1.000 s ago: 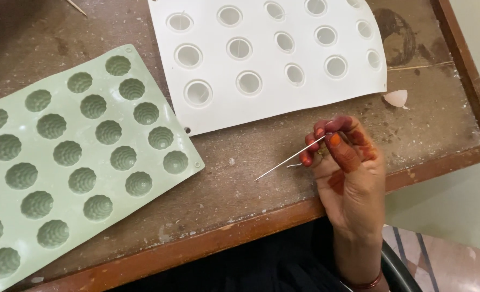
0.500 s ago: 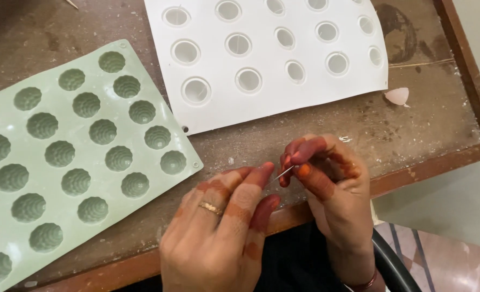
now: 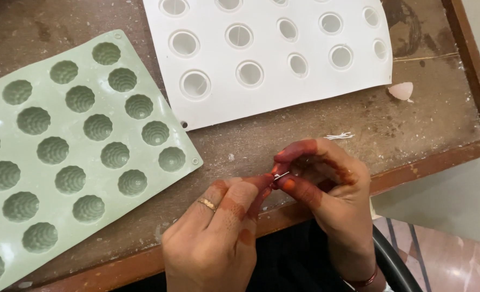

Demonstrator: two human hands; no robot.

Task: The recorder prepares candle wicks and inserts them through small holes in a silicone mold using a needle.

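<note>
Both hands close in tighter now, left hand (image 3: 218, 238) meeting right hand (image 3: 326, 189) over the table edge (image 3: 413, 173). Fingertips of each pinch the thin white wick (image 3: 281, 174) between them, steadying it. Green mould (image 3: 12, 135) lies well left, white mould (image 3: 272, 103) just beyond.

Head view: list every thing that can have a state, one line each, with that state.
green mould: flat on the table, ribbed cavities empty.
white mould: flat on the table, a thin strand in several round cavities.
thin white wick: pinched between fingertips of both hands.
left hand: fingertips closed on the wick, ring on one finger.
right hand: grip closed on the wick.
pale fragment: lying loose beside the white mould.
</note>
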